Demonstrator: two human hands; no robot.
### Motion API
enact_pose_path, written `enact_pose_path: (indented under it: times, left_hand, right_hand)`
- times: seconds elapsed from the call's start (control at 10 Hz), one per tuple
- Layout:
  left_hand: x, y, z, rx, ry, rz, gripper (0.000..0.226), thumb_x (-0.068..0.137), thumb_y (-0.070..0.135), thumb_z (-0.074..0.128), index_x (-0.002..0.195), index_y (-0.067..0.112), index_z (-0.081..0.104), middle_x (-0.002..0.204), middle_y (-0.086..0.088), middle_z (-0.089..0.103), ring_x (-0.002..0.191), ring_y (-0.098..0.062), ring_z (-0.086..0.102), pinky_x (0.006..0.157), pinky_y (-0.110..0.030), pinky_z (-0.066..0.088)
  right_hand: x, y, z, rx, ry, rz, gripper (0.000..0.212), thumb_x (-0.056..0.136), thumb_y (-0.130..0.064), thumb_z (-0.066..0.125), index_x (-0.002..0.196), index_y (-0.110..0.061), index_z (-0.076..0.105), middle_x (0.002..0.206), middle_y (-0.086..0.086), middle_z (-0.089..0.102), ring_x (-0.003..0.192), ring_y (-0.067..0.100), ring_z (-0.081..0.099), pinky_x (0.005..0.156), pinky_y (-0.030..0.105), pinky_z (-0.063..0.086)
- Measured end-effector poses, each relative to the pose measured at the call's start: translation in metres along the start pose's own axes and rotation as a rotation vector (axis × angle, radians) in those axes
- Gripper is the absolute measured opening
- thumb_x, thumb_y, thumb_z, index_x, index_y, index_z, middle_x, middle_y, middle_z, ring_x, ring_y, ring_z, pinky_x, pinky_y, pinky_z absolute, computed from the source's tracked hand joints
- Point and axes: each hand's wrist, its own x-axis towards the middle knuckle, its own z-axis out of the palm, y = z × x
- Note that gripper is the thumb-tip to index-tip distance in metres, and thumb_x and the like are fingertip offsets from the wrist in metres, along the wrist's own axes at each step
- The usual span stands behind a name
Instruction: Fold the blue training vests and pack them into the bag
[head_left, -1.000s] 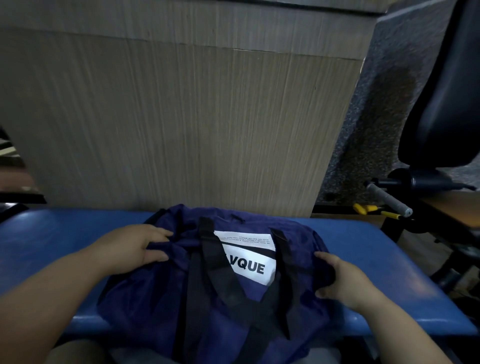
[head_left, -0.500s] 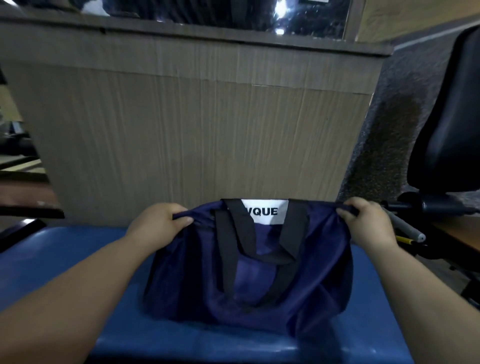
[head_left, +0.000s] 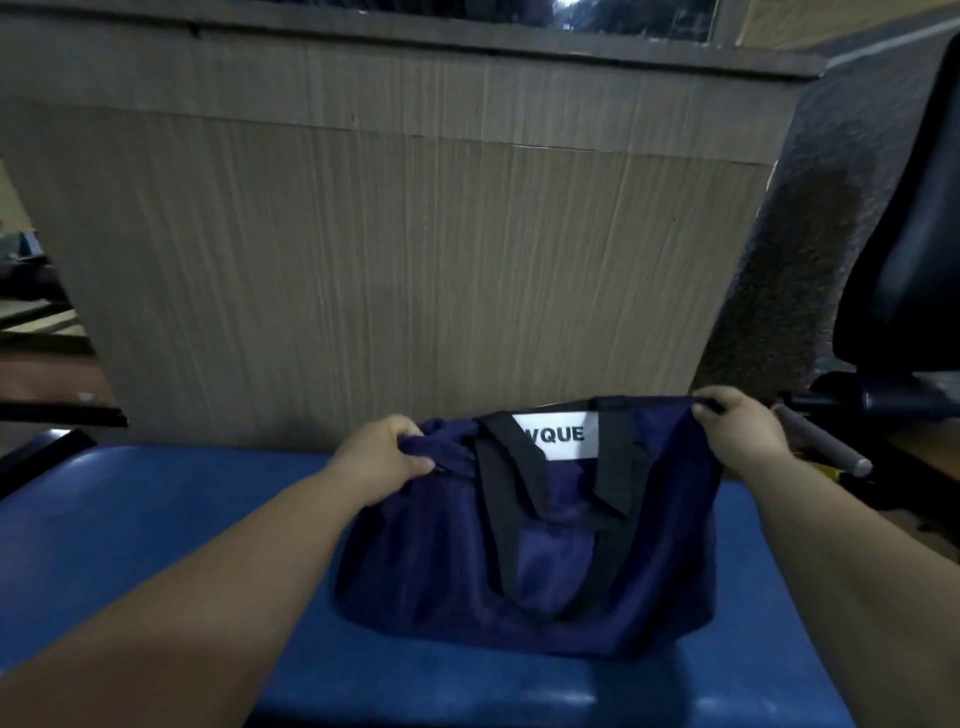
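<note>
Materials before you. The bag (head_left: 571, 587) is thin navy cloth, matt and softly creased. Its straps (head_left: 506, 493) are black woven webbing, and its label (head_left: 561, 435) is smooth white with black print. The bench (head_left: 156, 519) beneath is padded blue vinyl with a dull gloss. Behind it, the panel (head_left: 415, 260) shows matt, fine-lined wood grain. To your right are a rough speckled wall (head_left: 779, 260), a smooth black chair (head_left: 914, 234) and a grey metal tube (head_left: 821, 441).

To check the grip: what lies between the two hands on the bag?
Head view: between left hand and right hand, the bag shows black straps and a white label.
</note>
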Motion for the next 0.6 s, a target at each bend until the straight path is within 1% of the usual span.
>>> enact_pose_path:
  times: [0.1, 0.2, 0.3, 0.4, 0.5, 0.6]
  left_hand:
    - [-0.002, 0.007, -0.001, -0.312, -0.181, -0.015, 0.03, 0.09, 0.034, 0.068, 0.116, 0.028, 0.056, 0.108, 0.016, 0.056, 0.095, 0.0, 0.055, 0.076, -0.016, 0.044]
    - [0.007, 0.009, 0.001, -0.277, -0.16, -0.011, 0.029, 0.09, 0.044, 0.064, 0.115, 0.029, 0.064, 0.115, 0.011, 0.064, 0.097, 0.0, 0.058, 0.081, -0.015, 0.045]
    - [0.022, 0.012, 0.008, 0.072, -0.062, -0.073, 0.053, 0.073, 0.063, 0.069, 0.119, 0.038, 0.066, 0.13, 0.012, 0.061, 0.121, -0.012, 0.054, 0.108, -0.034, 0.036]
    - [0.031, 0.027, 0.015, 0.425, 0.02, -0.106, 0.038, 0.087, 0.062, 0.055, 0.12, 0.045, 0.062, 0.131, 0.014, 0.058, 0.127, -0.017, 0.047, 0.109, -0.04, 0.027]
    - [0.032, 0.036, 0.018, 0.536, 0.116, -0.04, 0.034, 0.097, 0.056, 0.044, 0.121, 0.04, 0.062, 0.128, 0.009, 0.06, 0.123, -0.019, 0.048, 0.103, -0.042, 0.026]
    - [0.035, 0.048, -0.002, 0.526, 0.21, 0.019, 0.038, 0.098, 0.057, 0.04, 0.124, 0.037, 0.061, 0.128, 0.005, 0.06, 0.12, -0.021, 0.05, 0.098, -0.041, 0.028]
  right_hand:
    - [-0.007, 0.029, 0.008, 0.202, -0.057, 0.092, 0.049, 0.097, -0.035, 0.058, 0.143, -0.023, 0.044, 0.139, 0.013, 0.052, 0.12, 0.033, 0.053, 0.098, 0.046, 0.048]
    - [-0.026, 0.049, 0.011, 0.653, -0.19, 0.188, 0.113, 0.072, -0.044, 0.083, 0.156, -0.032, 0.008, 0.151, -0.002, 0.037, 0.132, 0.023, 0.044, 0.094, 0.04, 0.044]
    - [-0.044, 0.064, 0.013, 0.606, -0.318, 0.225, 0.134, 0.05, -0.044, 0.095, 0.155, -0.033, 0.012, 0.142, -0.005, 0.045, 0.115, 0.02, 0.054, 0.076, 0.035, 0.048]
    - [-0.053, 0.066, 0.022, 0.423, -0.206, 0.216, 0.078, 0.084, -0.017, 0.076, 0.148, -0.022, 0.032, 0.135, 0.006, 0.054, 0.105, 0.025, 0.059, 0.076, 0.039, 0.053]
    - [-0.048, 0.068, 0.028, 0.147, -0.06, 0.086, 0.053, 0.09, -0.021, 0.069, 0.138, -0.014, 0.047, 0.13, 0.009, 0.061, 0.116, 0.033, 0.057, 0.086, 0.036, 0.046]
    - [-0.039, 0.046, 0.014, 0.07, 0.047, -0.037, 0.037, 0.095, -0.025, 0.062, 0.13, -0.014, 0.057, 0.124, 0.009, 0.065, 0.114, 0.033, 0.057, 0.086, 0.035, 0.043]
